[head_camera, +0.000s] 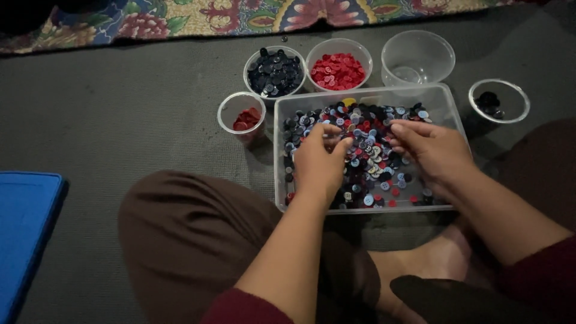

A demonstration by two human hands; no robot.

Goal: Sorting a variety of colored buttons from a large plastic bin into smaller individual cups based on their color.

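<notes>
Basically both hands sit inside the clear rectangular tray (447, 105), which rests on the grey floor mat (138, 114) and holds a heap of mixed buttons (369, 159) in red, navy, light blue and white. Left hand (318, 162) is over the tray's middle-left, fingers curled narrow with tips pinched down into the heap; can't tell if a button is actually between them. Right hand (435, 150) is over the tray's right half, fingers bent, tips touching the buttons near the tray centre; grip also unclear. Just behind the tray: a round tub of navy buttons (275, 72), a round tub of red buttons (338, 71) beside it, then a clear round tub (418, 57) with no buttons visible. Left of the tray's far corner, a small clear cup (241, 114) with a few dark red buttons. Right of the tray, a small cup (499, 101) with a few dark buttons. Far left of the tray, a blue lid (27, 228) on the mat. Behind the tubs, a patterned floral rug (240, 15).
</notes>
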